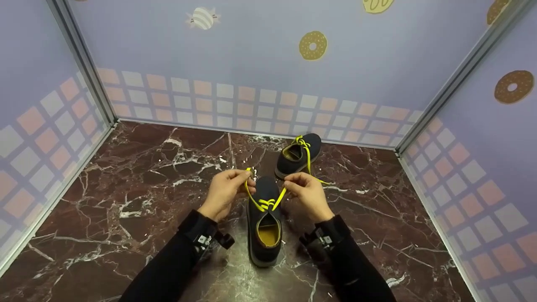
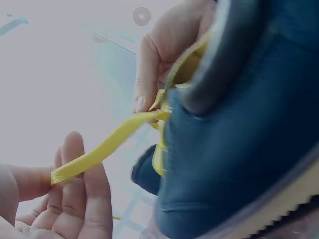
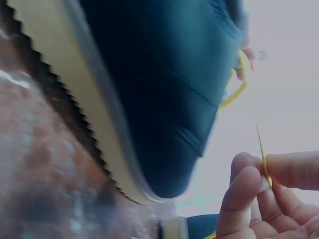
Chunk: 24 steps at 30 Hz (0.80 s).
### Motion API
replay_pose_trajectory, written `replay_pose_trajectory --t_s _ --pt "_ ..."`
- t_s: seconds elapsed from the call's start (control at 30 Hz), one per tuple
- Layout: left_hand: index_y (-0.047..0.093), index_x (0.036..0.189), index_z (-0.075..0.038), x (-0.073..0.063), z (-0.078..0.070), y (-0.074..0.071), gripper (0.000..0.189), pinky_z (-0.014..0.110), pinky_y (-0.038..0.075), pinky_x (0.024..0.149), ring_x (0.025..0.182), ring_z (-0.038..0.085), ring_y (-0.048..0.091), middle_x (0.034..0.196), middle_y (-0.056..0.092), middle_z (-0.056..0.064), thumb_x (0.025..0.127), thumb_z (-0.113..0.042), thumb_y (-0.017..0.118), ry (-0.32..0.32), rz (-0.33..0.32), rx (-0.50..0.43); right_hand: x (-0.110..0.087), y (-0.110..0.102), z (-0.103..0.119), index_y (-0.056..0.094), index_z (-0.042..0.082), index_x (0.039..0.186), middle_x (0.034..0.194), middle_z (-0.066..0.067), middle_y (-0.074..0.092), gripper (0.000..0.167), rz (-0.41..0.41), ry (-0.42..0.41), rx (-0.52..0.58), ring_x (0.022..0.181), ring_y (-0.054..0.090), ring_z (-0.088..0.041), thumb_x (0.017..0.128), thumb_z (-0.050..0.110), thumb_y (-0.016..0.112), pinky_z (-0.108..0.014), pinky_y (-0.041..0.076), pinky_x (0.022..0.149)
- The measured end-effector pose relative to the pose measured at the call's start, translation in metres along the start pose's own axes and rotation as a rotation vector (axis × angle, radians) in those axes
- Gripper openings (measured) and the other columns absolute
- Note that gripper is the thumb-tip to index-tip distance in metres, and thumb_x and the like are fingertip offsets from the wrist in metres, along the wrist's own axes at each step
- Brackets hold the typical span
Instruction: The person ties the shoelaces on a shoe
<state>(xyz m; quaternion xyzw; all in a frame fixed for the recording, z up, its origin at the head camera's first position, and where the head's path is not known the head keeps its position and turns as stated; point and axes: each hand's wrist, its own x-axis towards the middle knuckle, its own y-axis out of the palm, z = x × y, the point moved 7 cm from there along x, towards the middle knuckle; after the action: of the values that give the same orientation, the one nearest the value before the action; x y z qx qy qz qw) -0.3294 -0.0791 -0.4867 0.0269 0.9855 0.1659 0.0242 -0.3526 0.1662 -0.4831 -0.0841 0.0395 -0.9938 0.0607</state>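
Observation:
A dark shoe (image 1: 259, 247) with a yellow insole stands on the floor between the two hands, its toe pointing away. Yellow laces (image 1: 267, 204) cross at its throat, and the two ends spread apart. My left hand (image 1: 226, 192) pinches one lace end between thumb and fingers, left of the toe. In the left wrist view that flat yellow lace (image 2: 102, 149) runs from the thumb to the eyelets. On the other side, my right hand (image 1: 308, 193) pinches the other lace end; the right wrist view shows this lace (image 3: 262, 154) edge-on between thumb and forefinger.
Behind, near the back wall, a second dark shoe (image 1: 314, 144) has yellow laces, one end trailing onto the floor. The brown marbled floor (image 1: 168, 235) is bounded by patterned panels (image 1: 260, 54) at the back and both sides.

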Motion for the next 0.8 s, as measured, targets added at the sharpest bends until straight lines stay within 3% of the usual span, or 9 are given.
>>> replay_pose_trajectory --t_s 0.27,0.47,0.6,0.8 --pt "0.078 0.121 0.003 0.000 -0.020 0.010 0.020 0.046 0.068 0.087 0.082 0.023 0.078 0.099 0.078 0.019 0.112 -0.012 0.070 0.079 0.043 0.023 0.007 -0.007 0.022 0.072 -0.016 0.115 0.095 -0.023 0.078 0.019 0.007 -0.095 0.003 0.069 0.072 -0.019 0.102 -0.002 0.075 -0.028 0.060 0.064" --pt "0.082 0.114 0.001 0.004 -0.026 0.022 0.016 0.036 0.067 0.071 0.068 0.018 0.072 0.087 0.075 0.014 0.108 -0.012 0.075 0.145 0.077 0.119 0.007 -0.012 0.033 0.072 -0.016 0.115 0.100 -0.031 0.076 0.021 0.023 -0.154 -0.008 0.075 0.071 -0.017 0.102 0.000 0.077 -0.028 0.059 0.067" --pt "0.080 0.109 0.007 0.009 -0.024 0.030 0.022 0.030 0.062 0.059 0.060 0.014 0.064 0.079 0.071 0.009 0.106 -0.015 0.079 0.145 0.127 0.168 0.008 -0.013 0.037 0.074 -0.013 0.114 0.098 -0.028 0.076 0.019 0.038 -0.181 -0.023 0.074 0.069 -0.017 0.102 0.001 0.078 -0.027 0.057 0.065" --pt "0.074 0.107 0.015 0.017 -0.016 0.035 0.030 0.031 0.062 0.058 0.057 0.014 0.063 0.078 0.071 0.007 0.107 -0.015 0.079 0.098 0.142 0.139 0.013 -0.015 0.044 0.076 -0.009 0.110 0.090 -0.017 0.075 0.014 0.033 -0.203 -0.051 0.071 0.065 -0.022 0.100 0.001 0.079 -0.026 0.052 0.059"
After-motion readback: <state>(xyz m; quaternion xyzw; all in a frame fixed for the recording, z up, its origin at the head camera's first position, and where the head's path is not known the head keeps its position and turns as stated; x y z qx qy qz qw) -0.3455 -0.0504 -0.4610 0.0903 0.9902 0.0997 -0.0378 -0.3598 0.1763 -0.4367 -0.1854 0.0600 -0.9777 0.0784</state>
